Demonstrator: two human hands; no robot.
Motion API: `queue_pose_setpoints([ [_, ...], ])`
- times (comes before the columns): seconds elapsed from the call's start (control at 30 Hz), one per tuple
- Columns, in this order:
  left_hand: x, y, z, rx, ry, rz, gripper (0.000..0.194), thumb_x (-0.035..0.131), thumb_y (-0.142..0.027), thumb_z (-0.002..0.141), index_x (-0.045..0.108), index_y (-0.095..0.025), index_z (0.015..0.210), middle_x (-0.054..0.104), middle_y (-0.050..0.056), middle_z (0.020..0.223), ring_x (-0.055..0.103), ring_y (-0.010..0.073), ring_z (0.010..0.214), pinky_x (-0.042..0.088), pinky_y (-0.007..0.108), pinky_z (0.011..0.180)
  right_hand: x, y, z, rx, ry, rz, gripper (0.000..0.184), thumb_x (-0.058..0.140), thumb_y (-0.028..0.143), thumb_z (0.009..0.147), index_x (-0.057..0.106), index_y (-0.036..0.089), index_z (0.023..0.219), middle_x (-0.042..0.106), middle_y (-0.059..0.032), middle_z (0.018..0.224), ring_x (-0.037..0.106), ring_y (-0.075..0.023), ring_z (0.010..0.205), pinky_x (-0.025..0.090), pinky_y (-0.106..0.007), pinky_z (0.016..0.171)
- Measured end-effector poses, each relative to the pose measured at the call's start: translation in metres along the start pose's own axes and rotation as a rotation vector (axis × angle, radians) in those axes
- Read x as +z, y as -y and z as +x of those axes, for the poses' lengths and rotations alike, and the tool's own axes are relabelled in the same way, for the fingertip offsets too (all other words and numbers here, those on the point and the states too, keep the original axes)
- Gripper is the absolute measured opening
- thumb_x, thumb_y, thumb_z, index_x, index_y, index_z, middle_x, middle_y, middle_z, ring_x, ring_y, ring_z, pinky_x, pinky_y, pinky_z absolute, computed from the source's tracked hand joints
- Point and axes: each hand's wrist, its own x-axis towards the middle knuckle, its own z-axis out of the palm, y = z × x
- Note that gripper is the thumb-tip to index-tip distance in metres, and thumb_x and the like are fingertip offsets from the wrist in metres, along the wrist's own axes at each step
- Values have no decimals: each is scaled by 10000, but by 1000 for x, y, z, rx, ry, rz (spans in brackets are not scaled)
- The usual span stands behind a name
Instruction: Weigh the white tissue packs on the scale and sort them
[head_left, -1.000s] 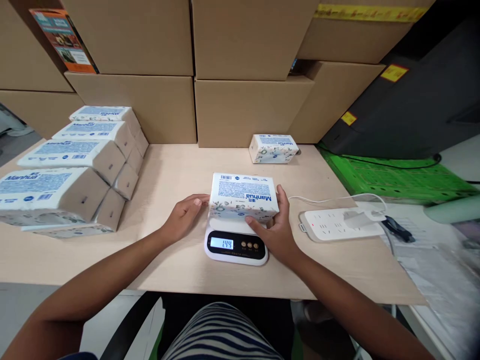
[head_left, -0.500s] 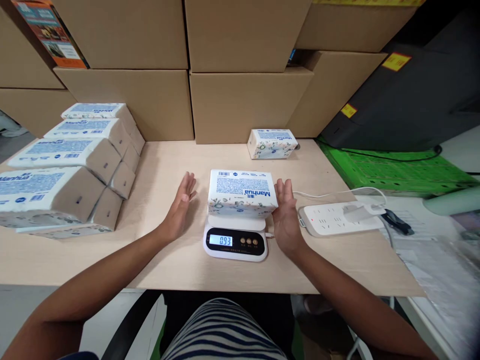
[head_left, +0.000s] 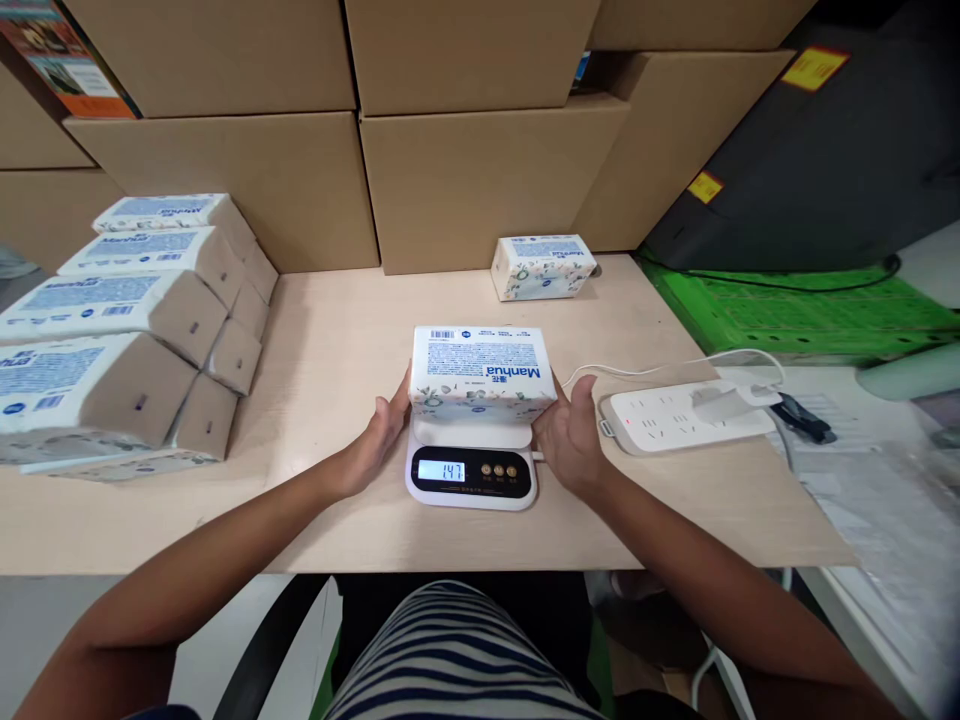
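Observation:
A white pack of tissues [head_left: 484, 365] with blue print rests on a small white kitchen scale [head_left: 472, 495], whose lit display reads what looks like 1.47. My left hand [head_left: 375, 440] presses on the pack's left side, fingertips partly hidden behind its edge. On the opposite side my right hand [head_left: 574, 435] is against the pack, thumb raised and the other fingers partly behind it. The pack is clasped between both hands.
Several more tissue packs are stacked in a pile [head_left: 150, 330] at the left. A single tissue pack [head_left: 544, 267] lies near the cardboard boxes [head_left: 480, 190] at the back. To the right are a white power strip [head_left: 690, 415] with a cable and a green crate [head_left: 795, 315].
Both hands have moved inward from beside the tissue pack to touch its sides. The scale's reading has gone from about 0.93 to 1.47. The camera view has shifted slightly.

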Motion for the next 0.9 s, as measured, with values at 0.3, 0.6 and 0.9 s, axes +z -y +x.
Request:
queue_pose_setpoints([
  [0.3,3,8,2,-22,-56,-68,976,242,-960,969,419,-370,1726,525,52,1750,258,326,1740,263,555,1408,2,1,0,22,4,-58,1107,92,1050,877,290,420,1765,592,4,1700,391,-314,1691,361,-657,1345],
  [0.6,2,7,3,-13,-32,-72,971,215,-950,978,435,-362,1719,526,43,1749,251,325,1741,252,533,1412,1,0,0,16,-20,-89,1083,55,1018,904,263,410,1776,621,7,1672,392,-295,1691,366,-638,1348],
  [0.9,3,5,3,-4,-16,-55,947,194,-930,992,460,-366,1706,498,25,1770,217,319,1749,230,533,1416,6,2,0,-3,-19,-50,1082,166,1049,884,351,417,1743,626,5,1668,349,-311,1711,337,-653,1364],
])
